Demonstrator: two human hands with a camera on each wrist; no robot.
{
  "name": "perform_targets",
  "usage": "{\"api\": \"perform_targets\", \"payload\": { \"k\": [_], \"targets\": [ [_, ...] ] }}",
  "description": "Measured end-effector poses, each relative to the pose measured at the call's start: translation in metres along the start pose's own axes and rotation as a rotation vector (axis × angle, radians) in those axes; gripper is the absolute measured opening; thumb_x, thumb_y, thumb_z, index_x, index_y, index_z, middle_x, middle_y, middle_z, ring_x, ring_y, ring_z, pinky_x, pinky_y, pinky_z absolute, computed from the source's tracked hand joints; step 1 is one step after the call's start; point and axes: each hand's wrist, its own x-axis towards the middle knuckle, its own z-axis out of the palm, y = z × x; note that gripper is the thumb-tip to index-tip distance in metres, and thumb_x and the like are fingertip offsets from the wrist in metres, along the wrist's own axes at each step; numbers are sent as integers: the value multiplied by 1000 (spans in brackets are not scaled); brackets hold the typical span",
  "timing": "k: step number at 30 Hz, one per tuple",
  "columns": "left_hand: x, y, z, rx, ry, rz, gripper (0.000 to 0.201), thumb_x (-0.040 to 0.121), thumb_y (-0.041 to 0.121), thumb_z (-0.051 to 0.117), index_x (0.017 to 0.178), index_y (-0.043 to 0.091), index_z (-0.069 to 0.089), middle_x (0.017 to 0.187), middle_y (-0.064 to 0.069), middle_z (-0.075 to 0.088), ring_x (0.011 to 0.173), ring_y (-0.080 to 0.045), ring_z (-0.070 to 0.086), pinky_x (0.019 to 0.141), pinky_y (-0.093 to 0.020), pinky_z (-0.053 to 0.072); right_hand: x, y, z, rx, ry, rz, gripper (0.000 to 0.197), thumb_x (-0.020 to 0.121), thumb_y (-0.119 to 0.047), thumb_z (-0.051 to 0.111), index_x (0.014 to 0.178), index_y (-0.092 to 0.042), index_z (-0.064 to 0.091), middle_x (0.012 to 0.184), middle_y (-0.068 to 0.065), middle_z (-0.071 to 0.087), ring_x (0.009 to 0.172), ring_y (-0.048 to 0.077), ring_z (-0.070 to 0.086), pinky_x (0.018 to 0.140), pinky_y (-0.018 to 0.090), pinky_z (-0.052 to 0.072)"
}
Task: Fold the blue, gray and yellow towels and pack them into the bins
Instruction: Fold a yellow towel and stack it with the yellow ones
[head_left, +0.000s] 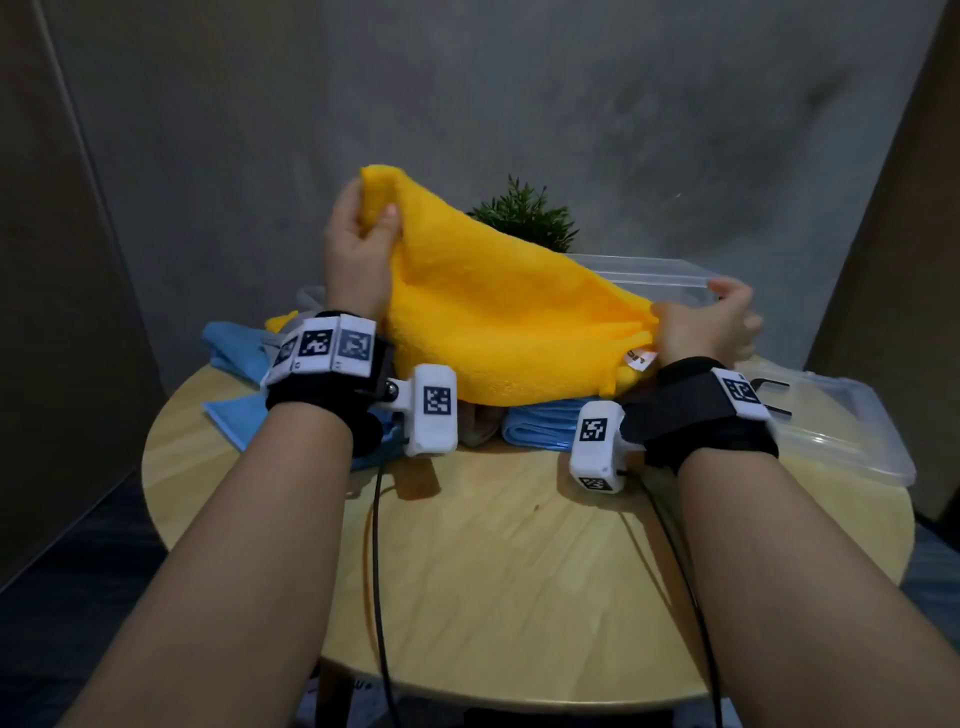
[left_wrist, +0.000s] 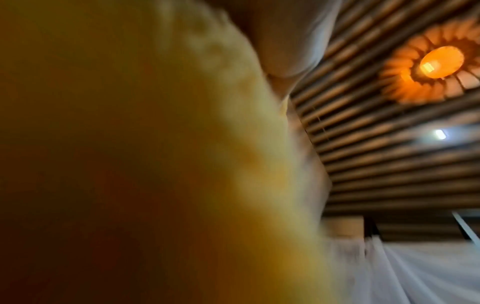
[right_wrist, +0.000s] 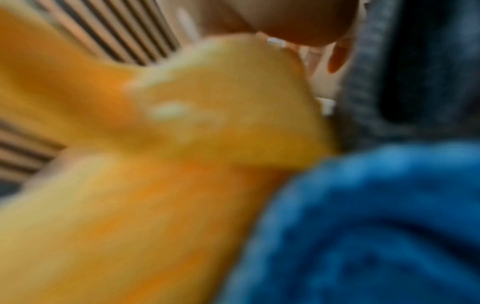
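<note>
A yellow towel (head_left: 498, 312) hangs stretched in the air above the far half of the round wooden worktop (head_left: 519, 561), held at two corners. The left hand (head_left: 358, 244) is raised high, its grip pinching the upper left corner between thumb and curled fingers. The right hand (head_left: 711, 327) sits lower, toward the worktop's right edge, its grip closed on the towel's other end, where a small white label (head_left: 640, 359) pokes out (the right wrist view is too blurred to show the fingers clearly). The cloth sags between the two hands, and its lower edge drapes over a folded blue towel (head_left: 540, 428) lying near the worktop's middle. Another blue towel (head_left: 234, 353) lies loose at the far left edge. A clear plastic bin (head_left: 649, 270) stands at the far right, behind the right hand, and a clear lid (head_left: 841, 436) rests flat on the right edge. A small green plant (head_left: 524, 213) stands at the far edge, behind the yellow towel.
</note>
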Motion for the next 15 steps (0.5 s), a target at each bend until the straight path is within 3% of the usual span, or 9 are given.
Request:
{"api": "perform_targets", "payload": {
  "k": [2,4,5,7,9,11,13,15],
  "targets": [
    [-8,1,13,82,-200,-20,61,85,27,56,140,5,39,141,-16,44,131,-27,43,111,-42,34,-8,-13,0,-107,-21,-183,44,83,-17,61,123,-29,49,140,4,37,127,27,35,100,41,38],
    [-19,4,28,178,-387,-1,55,89,16,58,140,7,39,144,-13,42,132,-22,41,110,-29,32,-19,-24,3,-97,-130,-455,39,84,-22,61,122,-27,55,136,3,44,127,25,39,105,44,35],
    [-25,5,33,210,-468,18,52,88,10,60,138,7,43,140,-11,46,128,-20,44,105,-23,34,-25,-27,6,-31,-256,-597,39,85,-26,61,123,-24,57,133,2,48,126,24,41,106,43,35],
    [-37,10,41,197,-573,86,44,79,14,64,122,6,58,117,-7,60,108,-13,55,92,-21,43,-36,-30,10,22,-532,-775,43,86,-32,61,128,-20,56,129,-1,53,125,20,45,106,36,36],
    [-41,12,42,185,-582,173,24,70,20,66,93,14,65,88,1,61,80,-7,55,74,-21,46,-43,-32,11,60,-735,-755,32,90,-23,62,122,-17,61,115,-2,61,111,13,55,96,30,43],
    [-37,10,39,262,-545,173,17,68,24,71,73,25,55,71,7,52,66,-6,47,63,-24,40,-41,-30,13,165,-735,-691,13,91,-15,62,103,-14,67,93,-2,66,87,8,59,81,27,48],
    [-32,5,35,331,-581,82,24,70,29,78,67,19,56,65,5,50,62,-8,47,61,-26,37,-36,-26,13,227,-616,-658,7,91,-13,61,95,-12,66,81,-8,63,77,-1,57,73,19,46],
    [-30,3,30,331,-684,-31,42,73,41,75,72,1,61,66,-6,52,64,-16,49,63,-29,37,-32,-23,15,265,-545,-618,13,93,-12,59,100,-5,67,81,-10,61,75,-5,55,70,11,45]
  ]
}}
